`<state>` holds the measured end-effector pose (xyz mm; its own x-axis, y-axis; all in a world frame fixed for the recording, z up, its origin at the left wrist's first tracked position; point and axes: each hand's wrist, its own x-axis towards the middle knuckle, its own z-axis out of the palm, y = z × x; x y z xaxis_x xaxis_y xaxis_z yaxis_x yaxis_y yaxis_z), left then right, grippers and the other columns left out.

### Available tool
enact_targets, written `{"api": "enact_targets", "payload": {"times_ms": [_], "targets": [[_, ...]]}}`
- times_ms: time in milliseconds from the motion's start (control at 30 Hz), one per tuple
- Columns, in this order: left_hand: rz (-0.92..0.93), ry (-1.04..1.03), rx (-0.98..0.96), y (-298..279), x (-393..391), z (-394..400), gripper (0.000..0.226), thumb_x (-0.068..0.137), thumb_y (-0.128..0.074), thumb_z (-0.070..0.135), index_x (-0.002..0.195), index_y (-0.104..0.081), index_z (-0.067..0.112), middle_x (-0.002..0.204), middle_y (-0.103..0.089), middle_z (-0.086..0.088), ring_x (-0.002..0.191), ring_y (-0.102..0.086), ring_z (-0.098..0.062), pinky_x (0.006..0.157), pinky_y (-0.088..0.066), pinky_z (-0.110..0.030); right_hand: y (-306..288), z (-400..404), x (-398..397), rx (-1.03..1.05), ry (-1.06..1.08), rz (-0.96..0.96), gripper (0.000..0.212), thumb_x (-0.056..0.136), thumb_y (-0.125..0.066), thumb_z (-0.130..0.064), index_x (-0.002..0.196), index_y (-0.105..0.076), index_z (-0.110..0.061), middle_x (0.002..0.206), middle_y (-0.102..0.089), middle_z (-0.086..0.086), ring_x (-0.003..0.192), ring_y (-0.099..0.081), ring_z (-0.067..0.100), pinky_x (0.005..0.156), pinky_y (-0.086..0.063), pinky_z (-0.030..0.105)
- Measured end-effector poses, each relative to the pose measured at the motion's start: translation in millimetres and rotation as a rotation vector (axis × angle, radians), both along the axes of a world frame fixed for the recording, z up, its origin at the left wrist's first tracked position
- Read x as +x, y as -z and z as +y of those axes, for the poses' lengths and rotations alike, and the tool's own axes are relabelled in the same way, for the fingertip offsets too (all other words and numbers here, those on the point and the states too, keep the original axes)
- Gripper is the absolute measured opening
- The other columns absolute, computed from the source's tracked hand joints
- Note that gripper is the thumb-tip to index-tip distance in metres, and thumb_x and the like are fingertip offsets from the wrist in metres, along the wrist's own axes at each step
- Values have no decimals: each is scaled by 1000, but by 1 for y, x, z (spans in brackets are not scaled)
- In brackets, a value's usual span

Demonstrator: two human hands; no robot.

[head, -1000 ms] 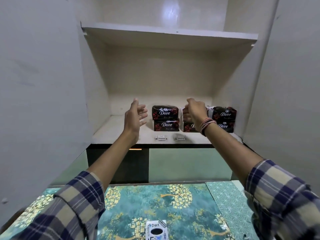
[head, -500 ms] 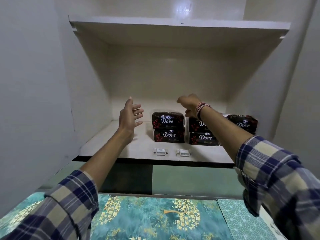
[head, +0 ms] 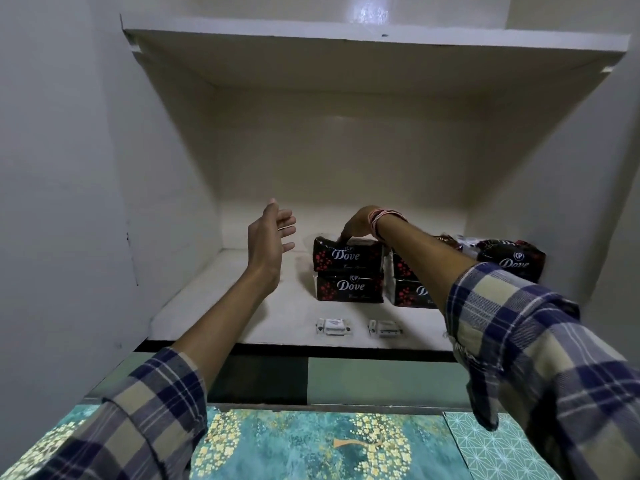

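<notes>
Several black Dove packs stand on a white cupboard shelf [head: 221, 306]. The left stack has a top pack [head: 346, 255] on a lower pack [head: 349, 287]. A second stack [head: 405, 271] is partly hidden behind my right forearm. Another pack [head: 509, 258] lies tilted at the far right. My right hand [head: 360, 225] bends down over the top pack of the left stack, thumb on its front upper edge, fingers hidden behind it. My left hand [head: 270, 237] hovers open to the left of that stack, palm facing it, touching nothing.
Two small white catches [head: 332, 326] [head: 384, 329] sit near the shelf's front edge. An upper shelf [head: 346, 39] caps the compartment, and white side walls close it in. Below lies a teal patterned surface [head: 311, 445].
My right hand has moved left from the middle stack and come down onto the top pack of the left stack. The left hand has stayed open beside it. The view has moved closer.
</notes>
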<state>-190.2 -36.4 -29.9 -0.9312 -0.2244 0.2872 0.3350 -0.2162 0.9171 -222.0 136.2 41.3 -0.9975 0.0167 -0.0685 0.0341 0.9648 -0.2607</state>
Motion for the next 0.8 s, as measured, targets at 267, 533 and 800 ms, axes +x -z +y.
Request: {"api": "enact_targets", "payload": {"times_ms": [267, 533, 800], "targets": [[8, 37, 3, 2, -12, 0, 51, 104, -43, 50, 114, -72, 9, 117, -75, -12, 115, -68, -29, 98, -53, -51, -7, -8, 4, 81, 76, -138, 64, 99, -60, -40, 149, -44, -4, 153, -43, 11, 132, -53, 37, 94, -46, 40], [7, 72, 8, 8, -18, -4, 51, 104, -44, 50, 117, -71, 9, 116, -75, -10, 114, -68, -28, 93, -55, -47, 2, -8, -8, -131, 148, -176, 41, 93, -70, -36, 118, -69, -4, 127, -70, 12, 114, -67, 32, 98, -53, 40], [0, 82, 39, 11, -14, -13, 51, 104, -44, 50, 118, -71, 8, 116, -75, -12, 115, -68, -29, 96, -55, -49, 7, -8, -7, -520, 116, -64, 21, 87, -76, -7, 83, -57, -12, 147, -53, 22, 137, -50, 37, 112, -42, 40]]}}
